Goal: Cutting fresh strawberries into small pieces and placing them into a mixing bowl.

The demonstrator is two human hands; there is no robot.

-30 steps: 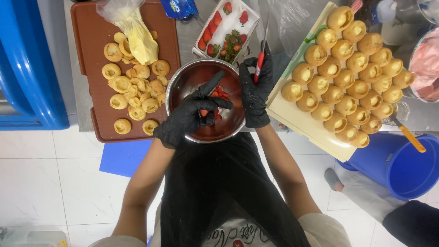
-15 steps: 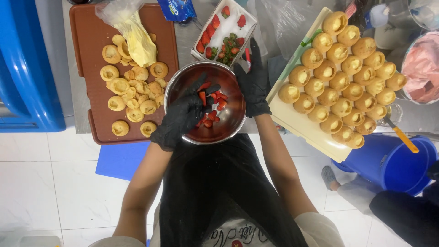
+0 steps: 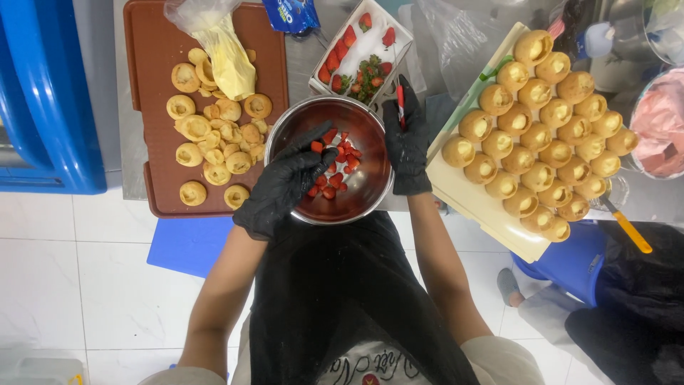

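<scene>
Mid strawberry prep: my left hand [image 3: 281,187] fingers spread loose over cut pieces [image 3: 333,165] in the bowl [image 3: 370,196], right hand [image 3: 406,146] gripping the knife [image 3: 400,105]; next needs a whole berry from the far tray [image 3: 399,32].

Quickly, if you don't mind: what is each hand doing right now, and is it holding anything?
Left hand: open, fingers spread over the strawberry pieces in the metal bowl, gripping nothing.
Right hand: closed around a red-handled knife at the bowl's rim.

Steel bowl of cut strawberries, centre frame

The round metal bowl [image 3: 370,192] sits upright just above frame centre, holding red strawberry pieces [image 3: 335,171] clustered left of its middle; a small red-handled knife [image 3: 400,105] stands near-vertical at its upper right rim.
</scene>
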